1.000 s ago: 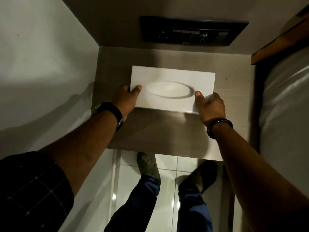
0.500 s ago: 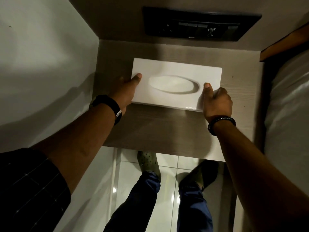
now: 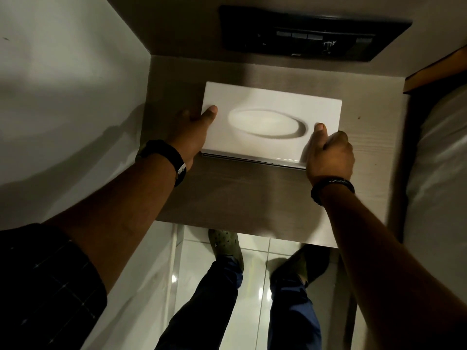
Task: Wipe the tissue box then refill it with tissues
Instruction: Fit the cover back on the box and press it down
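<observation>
The white tissue box [image 3: 271, 122] lies flat on the desk [image 3: 247, 195] below the dark wall panel [image 3: 310, 34], each end pinched by left hand [image 3: 193, 133] and right hand [image 3: 328, 154]; it looks rigid, glossy, probably slippery, so end holds suit.

A wood-grain desk [image 3: 252, 198] fills a dim corner. A pale wall [image 3: 63, 97] runs along its left side. A black switch panel [image 3: 310, 34] is set in the wall behind it. Right of it lies a bed [image 3: 442, 160] with white bedding. Below its front edge, glossy white floor tiles [image 3: 255, 286] reflect light.
</observation>
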### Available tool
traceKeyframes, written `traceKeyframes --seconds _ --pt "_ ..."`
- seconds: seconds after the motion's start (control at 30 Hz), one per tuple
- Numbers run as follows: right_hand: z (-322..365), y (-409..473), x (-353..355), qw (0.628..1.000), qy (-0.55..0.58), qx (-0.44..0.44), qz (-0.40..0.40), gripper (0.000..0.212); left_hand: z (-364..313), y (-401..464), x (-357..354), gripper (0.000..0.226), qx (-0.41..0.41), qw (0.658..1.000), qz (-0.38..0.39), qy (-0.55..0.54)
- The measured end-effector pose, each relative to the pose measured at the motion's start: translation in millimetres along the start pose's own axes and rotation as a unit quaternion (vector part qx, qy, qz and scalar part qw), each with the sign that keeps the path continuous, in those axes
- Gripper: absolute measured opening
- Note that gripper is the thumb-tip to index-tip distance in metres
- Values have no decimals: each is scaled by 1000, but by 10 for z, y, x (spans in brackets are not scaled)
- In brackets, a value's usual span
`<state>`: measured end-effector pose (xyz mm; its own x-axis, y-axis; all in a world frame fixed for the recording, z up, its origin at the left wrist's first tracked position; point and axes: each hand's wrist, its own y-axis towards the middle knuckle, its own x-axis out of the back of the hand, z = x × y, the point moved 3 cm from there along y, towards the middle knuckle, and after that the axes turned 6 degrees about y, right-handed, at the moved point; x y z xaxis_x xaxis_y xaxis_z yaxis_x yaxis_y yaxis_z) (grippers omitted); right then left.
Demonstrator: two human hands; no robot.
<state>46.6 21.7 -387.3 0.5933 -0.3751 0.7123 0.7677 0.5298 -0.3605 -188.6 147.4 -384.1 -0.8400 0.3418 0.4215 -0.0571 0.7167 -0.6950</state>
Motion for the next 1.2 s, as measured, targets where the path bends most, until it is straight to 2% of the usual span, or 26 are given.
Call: traceKeyframes --seconds 0.13,0.3,0.47,0.6,0.7,0.97,1.1,1.2 --pt "10 -20 -11 1000 6 5 3 59 38 -26 -10 41 6 1000 -2 -7" --pt "27 -55 -10 1000 -4 11 -13 59 54 -67 -31 48 -28 999 -14 23" --pt "43 -100 -23 999 -9 15 -29 58 76 -119 -81 29 -39 999 -17 32" --pt "25 -60 6 999 -26 14 -17 57 71 -106 -61 35 -38 998 -33 38" --pt "-37 -45 54 1000 -1 7 -10 52 109 -95 -34 30 -38 998 -26 40" --pt "-69 -160 1 996 38 45 -60 43 133 -130 -30 22 -35 998 -31 29" --pt "-87 -185 16 996 36 50 -64 43 113 -127 6 27 -26 999 -7 18" --pt "-135 -202 42 995 58 45 -72 43 119 -136 46 19 -19 1000 14 0"
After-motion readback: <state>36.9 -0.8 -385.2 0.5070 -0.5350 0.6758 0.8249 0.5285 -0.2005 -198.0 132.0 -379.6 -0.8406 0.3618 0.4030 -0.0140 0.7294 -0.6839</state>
